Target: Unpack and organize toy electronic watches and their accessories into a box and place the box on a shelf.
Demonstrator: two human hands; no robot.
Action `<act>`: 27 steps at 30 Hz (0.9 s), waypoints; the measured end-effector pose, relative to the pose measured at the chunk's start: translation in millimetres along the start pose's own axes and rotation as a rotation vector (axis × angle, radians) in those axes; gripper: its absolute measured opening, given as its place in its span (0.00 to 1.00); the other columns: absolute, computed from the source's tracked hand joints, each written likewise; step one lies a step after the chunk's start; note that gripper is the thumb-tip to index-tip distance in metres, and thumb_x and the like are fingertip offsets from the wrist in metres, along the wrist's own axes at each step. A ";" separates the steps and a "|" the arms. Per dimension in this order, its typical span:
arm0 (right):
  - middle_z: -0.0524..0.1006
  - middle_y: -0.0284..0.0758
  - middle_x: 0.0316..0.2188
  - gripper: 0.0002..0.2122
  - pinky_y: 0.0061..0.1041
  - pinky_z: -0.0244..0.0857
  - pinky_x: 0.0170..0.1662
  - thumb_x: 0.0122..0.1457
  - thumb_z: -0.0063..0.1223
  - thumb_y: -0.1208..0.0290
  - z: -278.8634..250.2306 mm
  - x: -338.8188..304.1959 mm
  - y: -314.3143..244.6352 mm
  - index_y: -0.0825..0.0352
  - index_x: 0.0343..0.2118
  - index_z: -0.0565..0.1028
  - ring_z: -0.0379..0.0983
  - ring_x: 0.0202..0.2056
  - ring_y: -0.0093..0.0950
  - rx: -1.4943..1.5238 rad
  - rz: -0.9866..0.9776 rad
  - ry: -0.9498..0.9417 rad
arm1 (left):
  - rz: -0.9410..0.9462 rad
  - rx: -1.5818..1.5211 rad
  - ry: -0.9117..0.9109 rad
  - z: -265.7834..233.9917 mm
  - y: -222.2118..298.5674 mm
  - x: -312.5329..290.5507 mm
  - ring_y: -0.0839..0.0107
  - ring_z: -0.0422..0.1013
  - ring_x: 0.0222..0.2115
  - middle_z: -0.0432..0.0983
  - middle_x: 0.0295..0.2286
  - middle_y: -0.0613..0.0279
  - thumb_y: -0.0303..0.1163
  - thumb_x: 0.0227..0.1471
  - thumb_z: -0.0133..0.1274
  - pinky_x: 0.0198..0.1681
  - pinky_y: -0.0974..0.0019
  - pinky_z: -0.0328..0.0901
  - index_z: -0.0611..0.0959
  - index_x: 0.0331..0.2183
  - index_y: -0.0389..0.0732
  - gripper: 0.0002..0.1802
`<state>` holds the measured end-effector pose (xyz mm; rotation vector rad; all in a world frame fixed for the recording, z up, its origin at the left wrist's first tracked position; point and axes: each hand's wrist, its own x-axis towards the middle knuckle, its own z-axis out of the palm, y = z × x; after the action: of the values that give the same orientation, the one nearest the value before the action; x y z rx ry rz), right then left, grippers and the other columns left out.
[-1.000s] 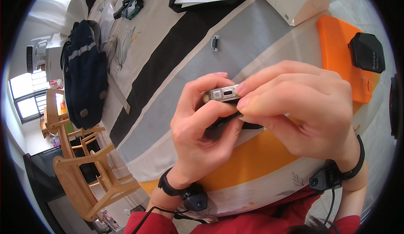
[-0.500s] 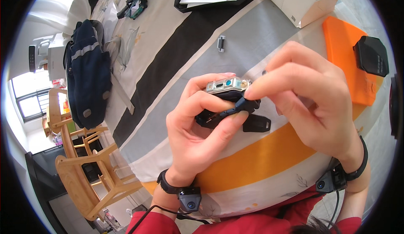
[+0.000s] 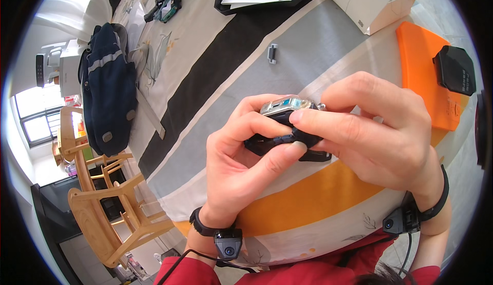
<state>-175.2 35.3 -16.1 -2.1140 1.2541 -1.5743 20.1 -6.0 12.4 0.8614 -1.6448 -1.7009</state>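
Note:
My left hand [image 3: 236,156] is closed around a wristwatch [image 3: 288,105], its fingers curled over the silver case and its thumb against the black strap [image 3: 316,155]. The case is tipped so that its side faces up. My right hand [image 3: 380,126] reaches in from the right; its index fingertip presses on the watch where case and strap meet, and its thumb is mostly hidden underneath. A small shiny metal piece [image 3: 322,106] shows beside the right fingers; I cannot tell whether it belongs to the watch. Beyond the hands lies a small grey connector-like part [image 3: 272,53].
An orange box [image 3: 416,69] with a black octagonal lid [image 3: 454,69] lies at right. Behind are a white box [image 3: 367,3] and a black tray [image 3: 226,5] holding papers. A dark blue bag [image 3: 105,90] stands at left, near wooden chairs [image 3: 97,223].
My right hand has moved in and down, and its index finger now presses on the watch. The watch has shifted slightly right and turned; more of the strap is covered.

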 end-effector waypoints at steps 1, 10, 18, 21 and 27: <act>0.71 0.32 0.25 0.18 0.17 0.60 0.17 0.34 0.63 0.82 0.0 0.2 -0.7 0.65 0.34 0.80 0.69 0.21 0.22 0.005 0.020 0.013 | -0.001 0.017 -0.006 -0.1 0.6 -0.3 0.64 0.66 0.48 0.68 0.46 0.48 0.21 0.47 0.57 0.51 0.64 0.60 0.80 0.32 0.33 0.06; 0.71 0.32 0.24 0.16 0.17 0.59 0.17 0.35 0.63 0.80 -5.8 0.7 -2.0 0.65 0.33 0.81 0.69 0.21 0.22 -0.005 0.060 -0.026 | 0.017 0.030 -0.007 3.5 3.4 2.0 0.62 0.65 0.50 0.68 0.47 0.45 0.24 0.53 0.52 0.53 0.62 0.58 0.80 0.33 0.32 0.06; 0.71 0.32 0.24 0.17 0.17 0.59 0.17 0.35 0.64 0.80 -6.6 1.7 -3.3 0.65 0.34 0.81 0.68 0.21 0.22 -0.019 0.041 -0.021 | 0.020 0.015 0.017 5.0 3.9 -0.2 0.63 0.65 0.49 0.67 0.47 0.46 0.24 0.53 0.51 0.53 0.63 0.58 0.80 0.33 0.32 0.06; 0.70 0.33 0.25 0.17 0.17 0.59 0.18 0.34 0.64 0.79 -5.7 1.4 -2.5 0.66 0.34 0.81 0.68 0.20 0.22 -0.010 0.049 -0.023 | 0.016 -0.009 0.010 3.8 1.5 0.5 0.63 0.65 0.50 0.67 0.48 0.46 0.24 0.54 0.50 0.53 0.63 0.58 0.79 0.32 0.33 0.05; 0.70 0.33 0.25 0.18 0.17 0.58 0.18 0.34 0.64 0.80 -5.9 2.0 -2.1 0.66 0.34 0.81 0.67 0.20 0.22 -0.017 0.029 -0.009 | 0.027 -0.022 0.015 4.2 -0.7 -0.5 0.62 0.63 0.52 0.67 0.48 0.45 0.25 0.54 0.49 0.54 0.63 0.57 0.78 0.33 0.33 0.06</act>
<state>-179.2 36.9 -11.1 -2.1016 1.2934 -1.5455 17.0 -3.1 11.8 0.8356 -1.6173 -1.6871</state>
